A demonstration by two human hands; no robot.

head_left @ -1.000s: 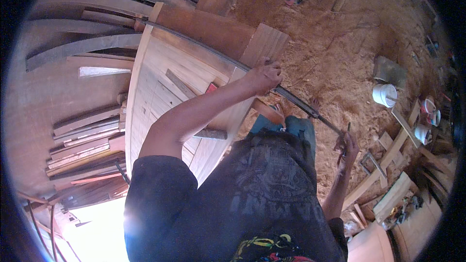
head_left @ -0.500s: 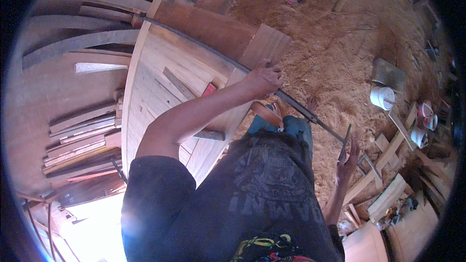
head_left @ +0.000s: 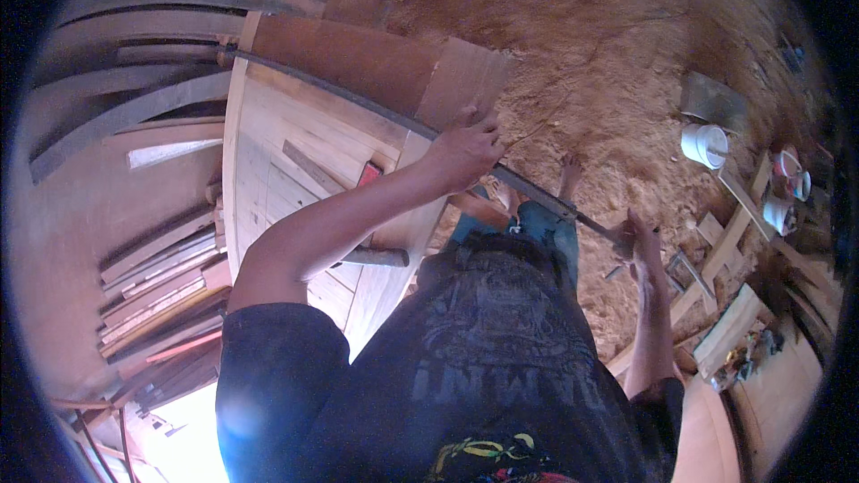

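A long dark bar clamp (head_left: 331, 97) lies across a pale panel of joined wooden boards (head_left: 277, 174), from its far left edge to beyond its near right edge. My left hand (head_left: 463, 152) is closed around the bar by the panel's right edge. My right hand (head_left: 639, 241) is closed on the screw end of the clamp, where a cross handle partly shows beneath it. On the panel lie a narrow wooden strip (head_left: 310, 165), a small red object (head_left: 369, 173) and a dark rounded piece (head_left: 380, 257), partly behind my left forearm.
Curved dark planks (head_left: 161, 31) are stacked at the far left, and cut boards (head_left: 165, 295) lie in a pile below them. Sawdust covers the floor (head_left: 591, 80). A white bucket (head_left: 704, 145) and loose wood offcuts (head_left: 729, 331) are on the right.
My right hand has gone from open fingers beside the cross handle to a closed grip on the clamp's screw end. The handle has turned. My left hand keeps its hold as the view shifts.
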